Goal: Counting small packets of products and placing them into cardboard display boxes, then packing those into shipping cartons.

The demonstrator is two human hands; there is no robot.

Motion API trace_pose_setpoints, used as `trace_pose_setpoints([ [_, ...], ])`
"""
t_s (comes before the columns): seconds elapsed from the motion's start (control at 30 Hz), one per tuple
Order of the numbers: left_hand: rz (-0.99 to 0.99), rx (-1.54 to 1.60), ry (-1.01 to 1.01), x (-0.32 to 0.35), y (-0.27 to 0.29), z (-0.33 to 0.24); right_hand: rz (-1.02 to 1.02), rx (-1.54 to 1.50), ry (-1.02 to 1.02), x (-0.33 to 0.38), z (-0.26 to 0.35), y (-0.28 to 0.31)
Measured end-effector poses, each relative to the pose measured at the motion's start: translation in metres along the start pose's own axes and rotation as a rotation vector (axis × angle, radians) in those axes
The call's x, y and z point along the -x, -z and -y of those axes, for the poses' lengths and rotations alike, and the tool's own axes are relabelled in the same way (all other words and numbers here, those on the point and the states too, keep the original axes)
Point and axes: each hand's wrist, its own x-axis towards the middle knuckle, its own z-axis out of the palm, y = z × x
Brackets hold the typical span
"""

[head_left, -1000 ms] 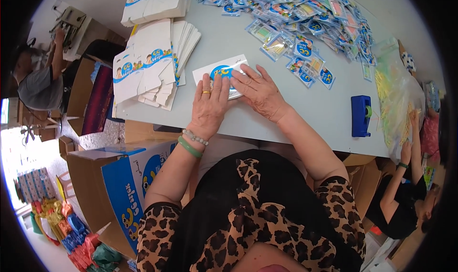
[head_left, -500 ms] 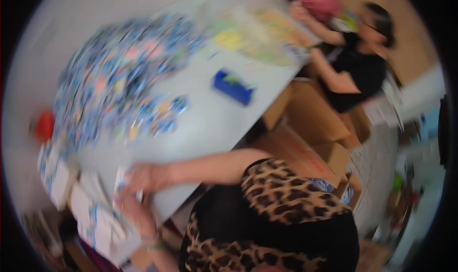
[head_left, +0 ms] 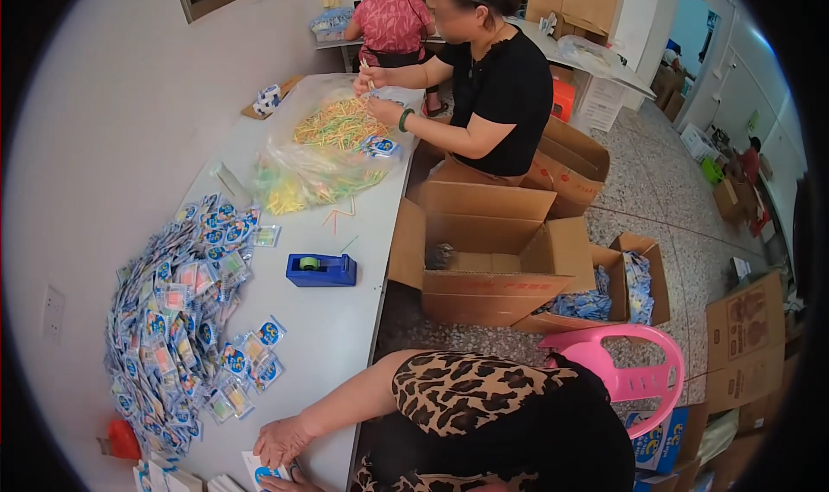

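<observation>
White-and-blue carton (head_left: 267, 472) on the bench (head_left: 321, 337)

It lies under your right hand (head_left: 283, 441), your left hand (head_left: 290, 483) close beside. Whether either grip clamps, I cannot tell. The step seems pressing it flat; next calls for even pressure.

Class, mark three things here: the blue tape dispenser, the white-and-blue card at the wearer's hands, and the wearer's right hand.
Blue tape dispenser (head_left: 321, 274): head view, side of its body.
White-and-blue card (head_left: 264, 471): head view, its printed face.
Right hand (head_left: 283, 441): head view, back of the hand.
</observation>
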Motion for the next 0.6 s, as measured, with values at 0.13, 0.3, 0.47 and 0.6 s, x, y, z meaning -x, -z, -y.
trace_pose_setpoints([
  [0.13,-0.060,0.015,0.033,-0.002,0.002,-0.004,-0.063,-0.027,0.016,0.000,-0.003,-0.009],
  [0.3,-0.042,0.048,0.073,0.001,0.013,-0.001,-0.212,0.210,0.151,0.004,0.037,0.002],
  [0.47,-0.167,0.023,0.023,0.006,0.001,-0.001,-0.128,0.344,-0.136,0.046,0.067,0.012],
  [0.6,-0.024,0.073,0.125,0.012,0.001,0.001,-0.093,0.366,-0.174,0.109,0.048,0.017],
])
